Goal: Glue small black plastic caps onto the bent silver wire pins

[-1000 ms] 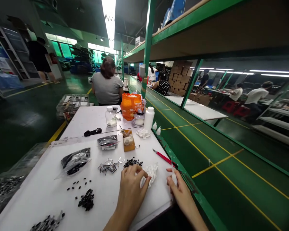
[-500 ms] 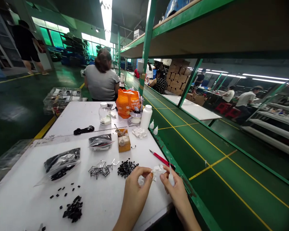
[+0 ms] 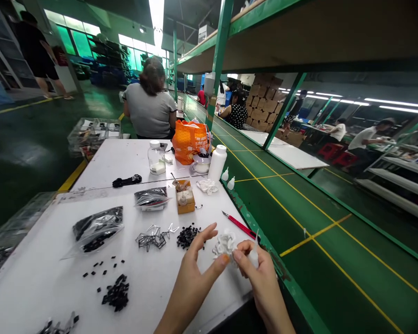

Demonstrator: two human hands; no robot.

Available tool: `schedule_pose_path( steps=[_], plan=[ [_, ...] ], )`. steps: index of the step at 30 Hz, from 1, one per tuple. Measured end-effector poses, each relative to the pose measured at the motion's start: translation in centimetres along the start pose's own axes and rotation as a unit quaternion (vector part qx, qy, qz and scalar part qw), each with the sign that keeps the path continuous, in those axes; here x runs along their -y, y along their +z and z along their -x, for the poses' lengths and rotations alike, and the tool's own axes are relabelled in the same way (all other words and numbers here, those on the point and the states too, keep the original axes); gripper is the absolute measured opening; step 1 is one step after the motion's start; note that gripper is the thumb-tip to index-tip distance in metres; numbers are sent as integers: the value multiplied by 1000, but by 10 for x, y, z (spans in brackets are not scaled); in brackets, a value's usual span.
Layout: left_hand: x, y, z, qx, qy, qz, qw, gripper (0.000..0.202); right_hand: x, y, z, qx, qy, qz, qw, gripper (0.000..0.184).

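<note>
My left hand (image 3: 195, 273) and my right hand (image 3: 259, 273) meet just above the white table's (image 3: 48, 287) near right corner. Between their fingertips is a crumpled white wad (image 3: 225, 243), pinched by both. My right hand also grips a small white dropper bottle (image 3: 254, 253) with a thin nozzle pointing up. My left index finger sticks out toward a heap of small black parts (image 3: 188, 235). A pile of bent metal clips (image 3: 153, 237) lies left of that heap.
A red-handled knife (image 3: 238, 225) lies at the table's right edge beside the green conveyor (image 3: 299, 208). Bags of black parts (image 3: 97, 229), a small cardboard box (image 3: 185, 199), bottles (image 3: 216, 162) and an orange bag (image 3: 191, 147) sit farther back. A person in grey (image 3: 149, 109) sits ahead.
My left hand lifted the white wad off the table and brought it to my right hand, which holds the dropper bottle. Both hands now pinch the wad. The view shifted slightly.
</note>
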State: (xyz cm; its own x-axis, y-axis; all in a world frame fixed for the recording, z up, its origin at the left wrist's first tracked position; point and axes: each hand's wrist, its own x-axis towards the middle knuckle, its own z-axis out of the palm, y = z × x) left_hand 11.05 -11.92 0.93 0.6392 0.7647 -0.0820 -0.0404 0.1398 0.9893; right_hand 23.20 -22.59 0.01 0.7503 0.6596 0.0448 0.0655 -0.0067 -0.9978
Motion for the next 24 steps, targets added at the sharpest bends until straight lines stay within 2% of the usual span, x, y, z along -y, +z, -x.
schedule_pose_path(
  steps=[2,4,6,10,13,16,24],
  plan=[
    [-1,3,-3,23,-4,18,1000,54,4,0,1,14,-3,9,1000,39],
    [-3,5,-6,41,-18,40,998,36,5,-2,-1,19,-4,21,1000,40],
    [-3,6,-7,39,-33,67,996,26,3,-6,-3,17,-3,36,999,39],
    [-2,9,-6,-12,-60,122,991,29,-3,-11,6,-18,-10,94,995,39],
    [-1,12,-4,-33,-78,166,983,30,-10,-12,23,14,-28,174,984,35],
    [0,16,-1,-29,-105,216,970,30,-16,-10,36,63,-48,209,975,30],
    [0,20,10,-15,-169,329,929,31,-20,-13,34,79,-70,260,960,26]
  ],
)
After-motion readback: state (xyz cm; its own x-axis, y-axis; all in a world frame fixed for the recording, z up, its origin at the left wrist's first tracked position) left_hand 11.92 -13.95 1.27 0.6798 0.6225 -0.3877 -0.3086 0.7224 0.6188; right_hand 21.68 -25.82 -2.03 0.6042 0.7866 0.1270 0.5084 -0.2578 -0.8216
